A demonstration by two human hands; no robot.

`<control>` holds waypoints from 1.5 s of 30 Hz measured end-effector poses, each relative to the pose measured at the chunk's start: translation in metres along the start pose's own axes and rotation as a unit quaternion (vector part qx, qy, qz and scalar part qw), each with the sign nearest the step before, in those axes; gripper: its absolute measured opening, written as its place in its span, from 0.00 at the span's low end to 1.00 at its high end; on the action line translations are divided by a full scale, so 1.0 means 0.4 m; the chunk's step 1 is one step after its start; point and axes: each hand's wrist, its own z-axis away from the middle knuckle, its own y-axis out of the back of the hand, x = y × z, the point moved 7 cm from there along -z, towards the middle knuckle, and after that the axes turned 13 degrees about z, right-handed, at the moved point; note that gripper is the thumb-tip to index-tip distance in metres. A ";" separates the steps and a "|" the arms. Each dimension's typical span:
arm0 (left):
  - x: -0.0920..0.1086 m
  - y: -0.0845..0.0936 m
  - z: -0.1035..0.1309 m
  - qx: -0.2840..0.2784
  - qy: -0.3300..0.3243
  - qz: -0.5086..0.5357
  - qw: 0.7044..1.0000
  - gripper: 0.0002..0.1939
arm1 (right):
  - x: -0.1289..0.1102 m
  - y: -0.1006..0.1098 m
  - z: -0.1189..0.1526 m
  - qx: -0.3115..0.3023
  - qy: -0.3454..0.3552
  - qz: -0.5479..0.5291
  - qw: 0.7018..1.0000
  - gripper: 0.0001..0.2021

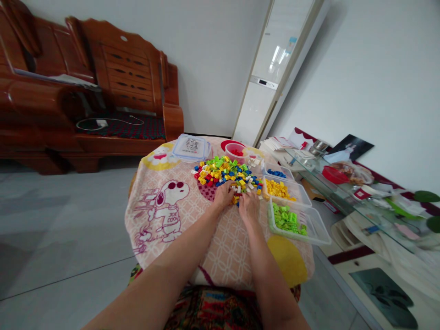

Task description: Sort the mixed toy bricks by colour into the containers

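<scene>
Handling loose toy bricks [225,170], mixed colours.
Left fingers [228,187] and right fingers [248,197]: bent at the near edge; any pinch too small to tell. Toy bricks: under and beyond them. Best handled lightly, singly, without scattering.

Soft daylight, edges visibly stretched.

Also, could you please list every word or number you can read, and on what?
"JOE COOL": the shirt of the dog on the tablecloth.
Too blurred to read: the lettering on the blue-edged lid.
Too small to read: the panel and blue sticker on the tall white unit.
</scene>
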 end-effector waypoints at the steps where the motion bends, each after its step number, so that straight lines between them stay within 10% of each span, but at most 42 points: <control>1: -0.002 -0.001 0.000 0.000 0.000 0.002 1.000 0.24 | 0.001 -0.002 -0.001 0.007 -0.007 0.002 1.000 0.15; 15: -0.003 -0.001 -0.002 -0.002 -0.005 -0.001 1.000 0.24 | -0.003 -0.024 -0.016 -0.011 -0.029 0.021 0.999 0.16; 31: 0.001 0.001 -0.003 -0.005 0.008 -0.001 1.000 0.24 | 0.031 0.073 0.059 0.069 -0.066 -0.046 0.994 0.18; 45: -0.004 -0.002 -0.001 -0.007 0.013 -0.002 1.000 0.23 | 0.278 0.221 0.085 0.198 -0.166 0.041 0.965 0.15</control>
